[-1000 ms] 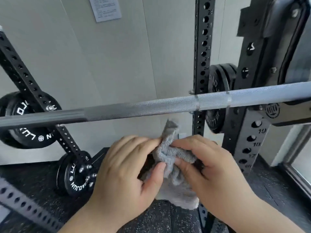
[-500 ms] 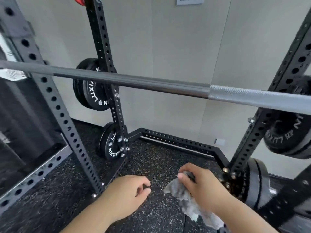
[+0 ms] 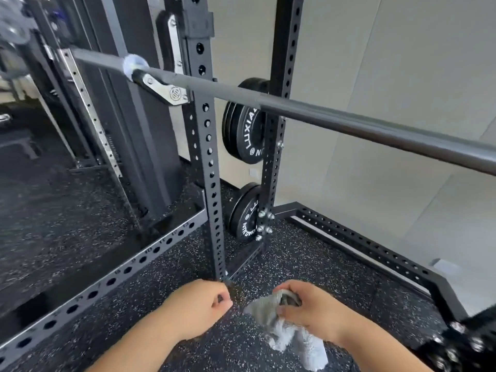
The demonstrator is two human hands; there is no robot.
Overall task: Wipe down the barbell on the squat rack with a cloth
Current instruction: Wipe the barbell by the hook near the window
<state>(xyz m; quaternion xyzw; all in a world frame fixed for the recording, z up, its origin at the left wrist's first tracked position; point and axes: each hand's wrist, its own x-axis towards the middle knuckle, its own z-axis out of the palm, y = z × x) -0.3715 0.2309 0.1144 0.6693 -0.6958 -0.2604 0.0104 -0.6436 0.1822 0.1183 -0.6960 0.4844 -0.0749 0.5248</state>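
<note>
Fingers (image 3: 298,287) of the right hand (image 3: 314,311) are curled tight round one grey cloth (image 3: 292,336). Most of the cloth hangs down below them. Just beside them is the left hand (image 3: 196,307). It is curled into a fist with nothing in it that I can see. The two hands are near each other but do not touch.

One long grey barbell (image 3: 335,122) runs high above both sets of fingers, well apart from them and from the cloth. Up and to the left of the fingers, the bar lies in one silver hook (image 3: 171,92). The hook sits on the front black post (image 3: 208,146). A second black post (image 3: 281,49) stands farther back, and both posts are full of round holes.

Two bunches of black weight plates hang on the back post. One bunch is up high (image 3: 248,130), and one is low near the floor (image 3: 245,218). I cannot count the plates in each bunch. Under the fingers is a black floor with little speckles (image 3: 308,259).
</note>
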